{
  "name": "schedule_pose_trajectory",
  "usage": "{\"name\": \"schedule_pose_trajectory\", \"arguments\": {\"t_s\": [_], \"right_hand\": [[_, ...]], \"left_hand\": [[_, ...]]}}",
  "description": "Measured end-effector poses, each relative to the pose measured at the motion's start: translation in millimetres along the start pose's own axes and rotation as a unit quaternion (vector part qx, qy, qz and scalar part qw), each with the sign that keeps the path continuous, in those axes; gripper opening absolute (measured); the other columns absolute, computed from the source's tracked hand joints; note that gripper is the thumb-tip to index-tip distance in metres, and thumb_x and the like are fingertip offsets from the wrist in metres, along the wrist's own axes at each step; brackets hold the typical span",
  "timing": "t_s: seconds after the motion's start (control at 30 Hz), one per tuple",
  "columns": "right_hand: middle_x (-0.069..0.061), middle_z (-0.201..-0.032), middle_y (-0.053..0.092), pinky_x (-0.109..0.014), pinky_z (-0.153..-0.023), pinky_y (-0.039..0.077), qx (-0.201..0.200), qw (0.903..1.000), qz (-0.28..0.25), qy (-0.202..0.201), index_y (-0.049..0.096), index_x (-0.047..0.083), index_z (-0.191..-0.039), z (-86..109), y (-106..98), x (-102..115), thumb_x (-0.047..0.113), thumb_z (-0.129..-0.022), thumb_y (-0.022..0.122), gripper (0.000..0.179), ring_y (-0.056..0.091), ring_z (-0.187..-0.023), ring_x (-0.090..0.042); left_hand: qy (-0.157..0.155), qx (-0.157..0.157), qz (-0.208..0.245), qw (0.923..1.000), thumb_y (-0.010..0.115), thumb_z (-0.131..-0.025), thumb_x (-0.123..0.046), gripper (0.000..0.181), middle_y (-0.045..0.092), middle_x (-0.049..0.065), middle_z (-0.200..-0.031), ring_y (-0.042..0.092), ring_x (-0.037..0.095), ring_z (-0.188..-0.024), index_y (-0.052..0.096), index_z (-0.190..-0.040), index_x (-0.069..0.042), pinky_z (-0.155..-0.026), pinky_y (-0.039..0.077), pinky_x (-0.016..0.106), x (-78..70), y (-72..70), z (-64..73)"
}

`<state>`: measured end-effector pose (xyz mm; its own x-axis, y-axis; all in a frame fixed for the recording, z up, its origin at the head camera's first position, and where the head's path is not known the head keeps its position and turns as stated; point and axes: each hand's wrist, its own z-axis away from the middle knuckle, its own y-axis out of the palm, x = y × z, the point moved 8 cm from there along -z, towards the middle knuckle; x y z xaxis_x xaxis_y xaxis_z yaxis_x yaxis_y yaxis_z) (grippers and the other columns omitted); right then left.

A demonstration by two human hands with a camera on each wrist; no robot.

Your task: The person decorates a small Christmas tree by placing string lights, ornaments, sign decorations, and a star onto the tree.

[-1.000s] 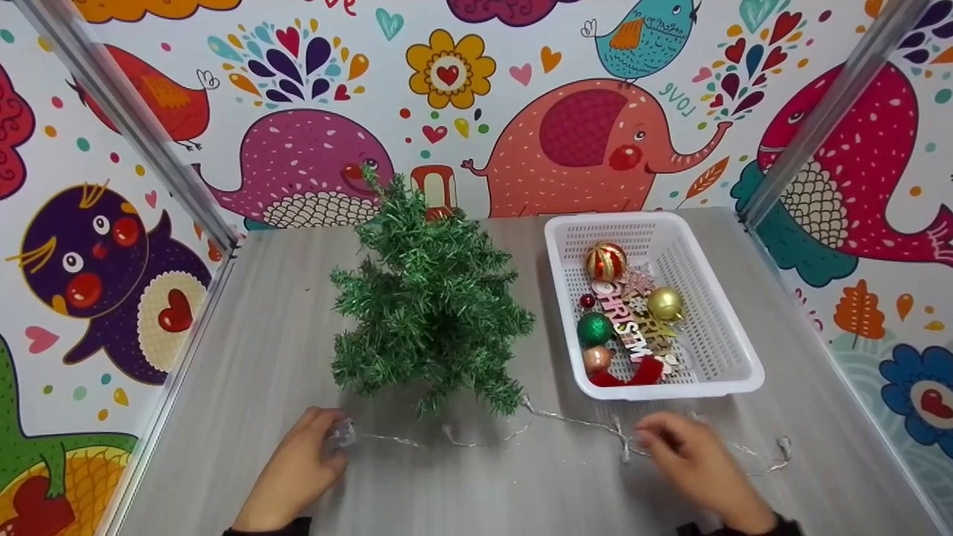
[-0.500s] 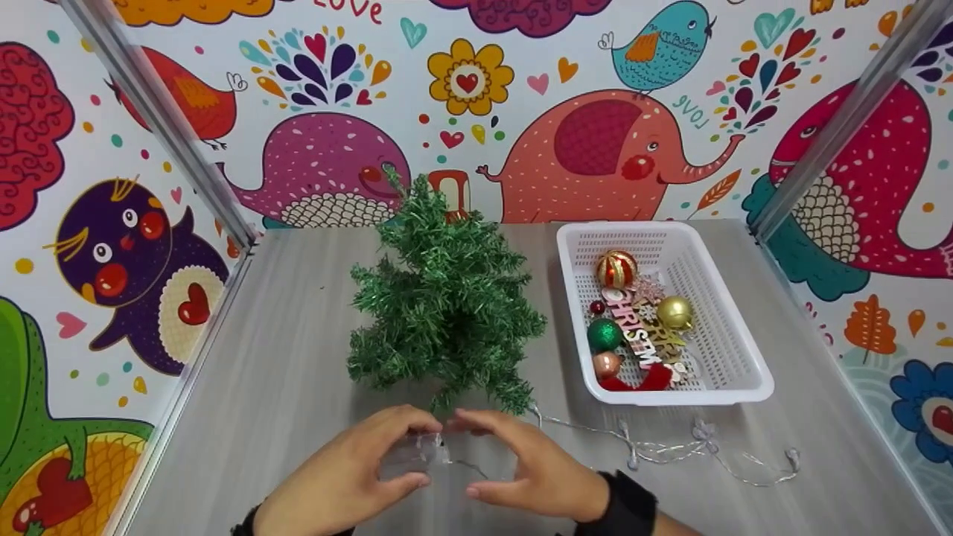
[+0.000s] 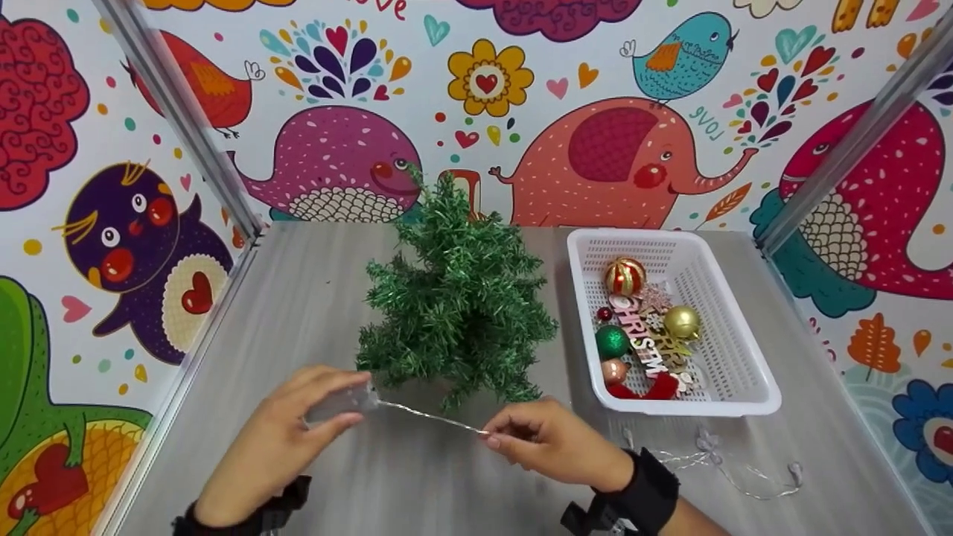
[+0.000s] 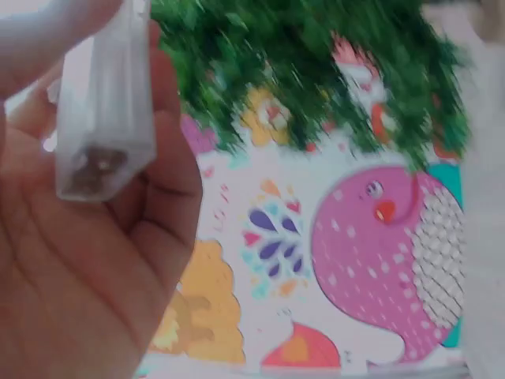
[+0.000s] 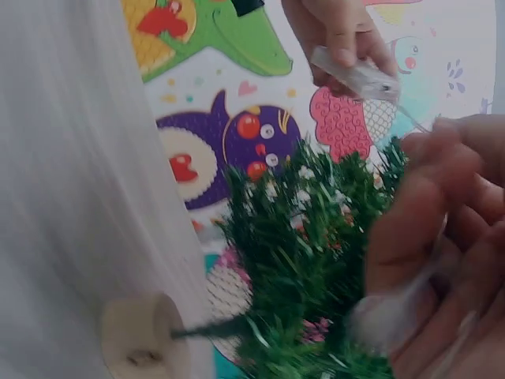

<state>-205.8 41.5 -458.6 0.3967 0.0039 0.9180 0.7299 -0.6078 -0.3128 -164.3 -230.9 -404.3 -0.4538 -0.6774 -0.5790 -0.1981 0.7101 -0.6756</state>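
My left hand [image 3: 272,428] grips a clear plastic battery box [image 3: 339,402] between thumb and fingers, in front of the tree's lower left side. In the left wrist view the box [image 4: 106,118] lies across the curled fingers. A thin silvery wire [image 3: 432,418] runs taut from it to my right hand [image 3: 558,447], which pinches the wire with thumb and fingertips. Beneath the right fingers, a translucent light [image 5: 387,320] hangs blurred in the right wrist view. The small green Christmas tree [image 3: 461,313] stands upright just behind both hands. The rest of the light string [image 3: 707,450] lies to the right.
A white plastic basket [image 3: 689,406] at the right holds several baubles, a lettered Christmas sign and a red ribbon-like piece. The tree's pale round base [image 5: 138,339] shows in the right wrist view. Cartoon-printed walls and metal posts [image 3: 182,119] enclose the grey table [image 3: 298,298].
The left hand lifted the battery box from the left to before the tree. The right hand came over, met the left hand, then drew right with the wire pinched. The view shifted slightly.
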Motion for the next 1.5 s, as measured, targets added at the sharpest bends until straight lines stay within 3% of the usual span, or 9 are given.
{"name": "schedule_pose_trajectory", "arguments": {"t_s": [0.17, 0.27, 0.4, 0.53, 0.77, 1.0, 1.13, 1.33, 1.5], "right_hand": [[-0.013, -0.084, 0.068, -0.018, -0.061, 0.044, 0.009, 0.9988, 0.037, 0.031, 0.071, 0.011, -0.119, -1.9, -4, 0, 0.021, -0.106, 0.061, 0.02, 0.049, -0.067, 0.004], [-0.013, -0.09, 0.069, -0.019, -0.064, 0.041, -0.007, 0.998, 0.039, 0.05, 0.069, 0.013, -0.123, -2.7, -7, -1, 0.023, -0.106, 0.061, 0.022, 0.046, -0.07, 0.003], [-0.01, -0.086, 0.064, -0.024, -0.062, 0.039, -0.033, 0.9967, 0.056, 0.048, 0.065, 0.016, -0.132, -5.0, -7, 4, 0.027, -0.107, 0.06, 0.028, 0.041, -0.068, 0.0], [-0.005, -0.081, 0.057, -0.028, -0.064, 0.037, -0.054, 0.9935, 0.088, 0.048, 0.062, 0.018, -0.138, -6.0, -7, 7, 0.031, -0.107, 0.058, 0.034, 0.038, -0.068, -0.002], [0.007, -0.082, 0.058, -0.021, -0.062, 0.036, -0.105, 0.9775, 0.173, 0.059, 0.064, 0.021, -0.137, -2.7, -13, 3, 0.031, -0.106, 0.06, 0.033, 0.038, -0.067, 0.002], [0.015, -0.084, 0.056, -0.019, -0.064, 0.038, -0.123, 0.9598, 0.24, 0.077, 0.061, 0.023, -0.111, 3.6, -16, -4, 0.025, -0.105, 0.064, 0.007, 0.041, -0.067, 0.002], [0.015, -0.089, 0.062, -0.018, -0.065, 0.04, -0.128, 0.9531, 0.259, 0.09, 0.059, 0.023, -0.117, 5.4, -19, -10, 0.027, -0.105, 0.064, 0.013, 0.046, -0.067, 0.002], [0.014, -0.1, 0.068, -0.02, -0.071, 0.042, -0.136, 0.9501, 0.268, 0.085, 0.067, 0.027, -0.123, 4.9, -22, -16, 0.027, -0.105, 0.063, 0.018, 0.052, -0.075, 0.001], [0.01, -0.104, 0.07, -0.02, -0.072, 0.043, -0.142, 0.9506, 0.265, 0.077, 0.07, 0.026, -0.121, 5.9, -24, -21, 0.023, -0.105, 0.063, 0.017, 0.055, -0.078, 0.001]], "left_hand": [[-0.083, -0.025, -0.031, 0.9958, 0.089, -0.08, -0.008, 0.056, 0.072, -0.007, -0.12, 0.068, 0.009, -0.101, 0.073, -0.131, -0.022, -0.087, 0.061, 0.028, 30.5, -9.4, -1.5], [-0.106, -0.031, -0.056, 0.9923, 0.087, -0.081, -0.008, 0.057, 0.071, -0.003, -0.123, 0.067, 0.016, -0.106, 0.071, -0.134, -0.021, -0.092, 0.06, 0.038, 44.0, -10.7, -6.3], [-0.075, -0.049, -0.086, 0.9923, 0.087, -0.08, -0.002, 0.055, 0.071, 0.009, -0.124, 0.063, 0.03, -0.114, 0.071, -0.131, -0.013, -0.106, 0.047, 0.054, 56.3, -7.2, -19.4], [-0.039, -0.055, -0.124, 0.99, 0.087, -0.077, 0.001, 0.053, 0.073, 0.013, -0.122, 0.061, 0.037, -0.116, 0.071, -0.127, -0.009, -0.108, 0.038, 0.056, 67.6, 3.1, -36.7], [-0.017, -0.006, -0.132, 0.9911, 0.079, -0.083, 0.002, 0.049, 0.066, 0.017, -0.134, 0.056, 0.04, -0.128, 0.065, -0.13, -0.002, -0.117, 0.033, 0.06, 79.0, 35.9, -66.6], [-0.036, 0.051, -0.163, 0.9847, 0.075, -0.084, 0.009, 0.034, 0.06, 0.025, -0.137, 0.05, 0.046, -0.134, 0.067, -0.116, 0.007, -0.118, 0.033, 0.063, 87.3, 57.7, -82.1], [-0.067, 0.089, -0.138, 0.984, 0.06, -0.081, 0.022, 0.038, 0.058, 0.027, -0.14, 0.047, 0.048, -0.137, 0.07, -0.114, 0.007, -0.12, 0.032, 0.063, 92.7, 69.6, -83.4], [-0.124, 0.13, -0.059, 0.9819, 0.05, -0.076, 0.03, 0.073, 0.065, 0.021, -0.132, 0.06, 0.043, -0.126, 0.062, -0.14, -0.002, -0.109, 0.049, 0.056, 99.4, 87.0, -77.1], [-0.142, 0.105, -0.052, 0.9829, 0.045, -0.08, 0.027, 0.064, 0.067, 0.019, -0.131, 0.064, 0.042, -0.122, 0.065, -0.135, -0.001, -0.102, 0.054, 0.054, 97.8, 86.3, -74.5]]}}
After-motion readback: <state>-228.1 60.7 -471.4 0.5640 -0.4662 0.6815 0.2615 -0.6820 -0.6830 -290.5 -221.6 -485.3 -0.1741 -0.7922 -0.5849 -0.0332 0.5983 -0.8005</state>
